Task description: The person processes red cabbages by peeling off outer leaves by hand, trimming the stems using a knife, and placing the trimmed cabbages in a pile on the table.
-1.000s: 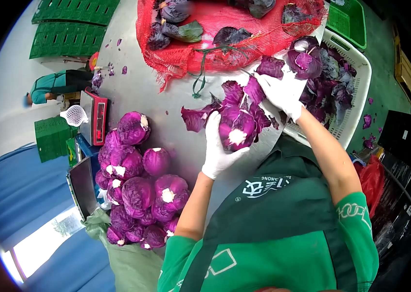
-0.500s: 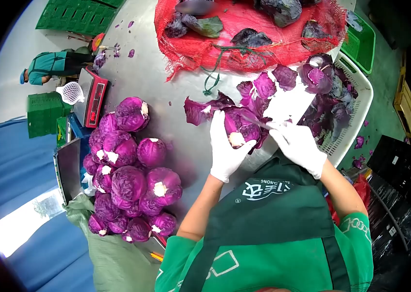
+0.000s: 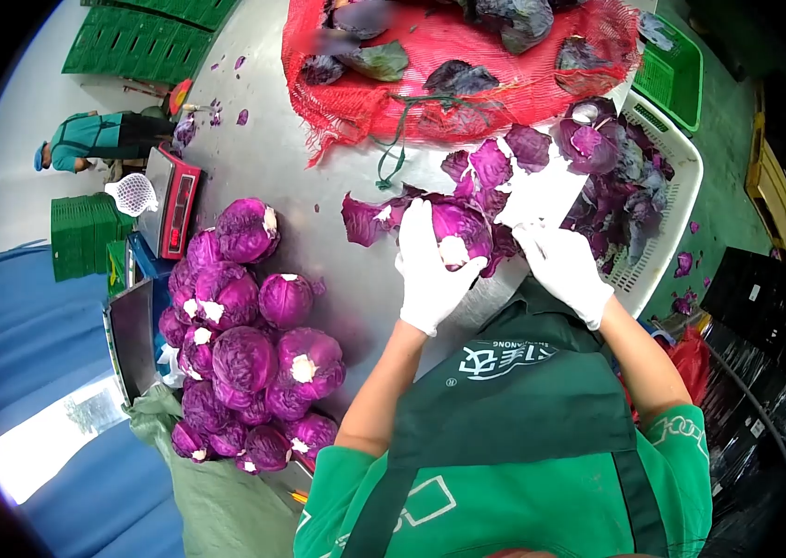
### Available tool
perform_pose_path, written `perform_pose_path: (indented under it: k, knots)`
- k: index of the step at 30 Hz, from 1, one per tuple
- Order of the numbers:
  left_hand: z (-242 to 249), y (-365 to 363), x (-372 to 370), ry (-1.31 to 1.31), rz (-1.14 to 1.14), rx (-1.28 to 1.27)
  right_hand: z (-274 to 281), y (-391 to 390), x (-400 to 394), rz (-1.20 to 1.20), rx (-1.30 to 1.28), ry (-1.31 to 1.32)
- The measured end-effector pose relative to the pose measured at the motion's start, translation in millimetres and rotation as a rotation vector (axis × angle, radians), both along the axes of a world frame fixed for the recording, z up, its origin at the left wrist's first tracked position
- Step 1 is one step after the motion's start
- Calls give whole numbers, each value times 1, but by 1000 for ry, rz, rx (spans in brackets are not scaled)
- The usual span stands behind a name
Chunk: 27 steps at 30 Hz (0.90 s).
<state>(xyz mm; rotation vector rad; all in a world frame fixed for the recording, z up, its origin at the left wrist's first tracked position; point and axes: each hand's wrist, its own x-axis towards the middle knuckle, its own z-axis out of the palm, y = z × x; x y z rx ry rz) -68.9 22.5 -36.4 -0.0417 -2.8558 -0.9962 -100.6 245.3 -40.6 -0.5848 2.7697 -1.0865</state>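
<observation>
My left hand (image 3: 432,279), in a white glove, is closed round a red cabbage (image 3: 460,232) whose pale cut stem faces me. Loose purple outer leaves (image 3: 367,219) lie around that cabbage on the metal table (image 3: 337,177). Just right of it is my right hand (image 3: 568,274), also gloved, its fingers pinched together. What they grip, if anything, I cannot make out. Beyond this hand, more peeled leaves (image 3: 491,166) rest beside a bright white patch on the table.
Several trimmed red cabbages (image 3: 244,353) are piled at left, near a red scale (image 3: 177,206). A red mesh bag (image 3: 449,84) with dark cabbages lies at the far side. A white basket (image 3: 681,205) holds leaves. A person (image 3: 86,139) stands far left.
My right hand has drawn slightly away from the cabbage, and the thin strip seen between them no longer shows. My left hand keeps its hold. The whole view has shifted a little.
</observation>
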Motion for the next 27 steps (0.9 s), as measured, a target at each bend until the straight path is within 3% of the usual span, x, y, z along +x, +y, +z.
perform_pose_path:
  k: [3, 5, 6, 8, 11, 13, 14, 15, 17, 18, 20, 22, 26, 27]
  knots:
    - [3, 3, 1, 7, -74, -87, -11, 11, -18, 20, 137, 50]
    - [0, 5, 5, 20, -63, -61, -19, 9, -26, -4, -49, -9]
    - [0, 6, 3, 33, -45, -32, -21, -4, -28, 8, -176, 274]
    - [2, -1, 3, 17, -47, -68, 1, -21, -22, -108, -155, -62]
    - [17, -4, 2, -22, -182, -70, -43, -49, -38, -231, 68, 188]
    - [20, -12, 6, -45, -230, -19, -47, -54, -53, -244, 36, 59]
    - [18, -18, 9, -57, -236, 2, -54, -52, -67, -249, -150, -261]
    - [16, -23, 14, -66, -179, 24, -59, -48, -67, -142, -264, -101]
    - [6, -41, 21, -120, -67, 81, -44, -50, -60, -274, -313, -313]
    - [8, -47, 22, -152, -43, 147, -37, -54, -50, -207, -397, -355]
    - [14, -52, 23, -198, -15, 135, -17, -57, -26, 30, -468, -198]
    - [10, -52, 22, -213, -9, 171, -2, -62, -16, 159, -175, -205]
    - [10, -41, 8, -321, 145, 207, -19, -59, -19, 165, -281, -193]
    - [3, -42, 8, -319, 156, 342, -21, -57, -20, 186, -297, -254]
